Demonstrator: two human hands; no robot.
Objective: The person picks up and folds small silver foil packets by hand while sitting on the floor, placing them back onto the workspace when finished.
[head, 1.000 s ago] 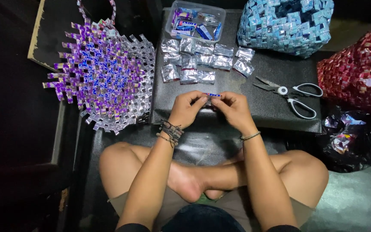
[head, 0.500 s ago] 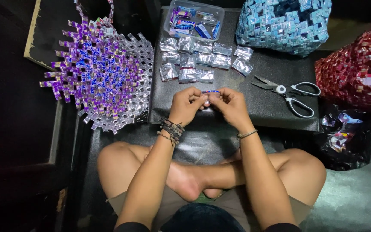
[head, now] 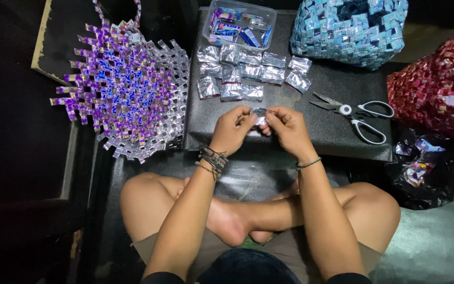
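My left hand (head: 232,129) and my right hand (head: 287,129) meet over the front of a black board (head: 332,137), both pinching one small folded silver foil wrapper piece (head: 260,117) between thumbs and fingertips. Just beyond my hands lie several folded silver wrapper pieces (head: 248,73) in loose rows. A clear plastic tub (head: 237,23) with blue wrappers stands behind them. White-handled scissors (head: 356,113) lie on the board to the right of my right hand.
A purple and silver woven wrapper panel (head: 124,92) lies at the left. A blue woven bag (head: 350,29) stands at the back right, a red woven piece (head: 437,87) at the far right. A black plastic bag (head: 421,168) sits beside my right knee. My legs are crossed below.
My hands stay together on the wrapper piece; the fingers have shifted slightly, working it. Nothing else on the board has moved.
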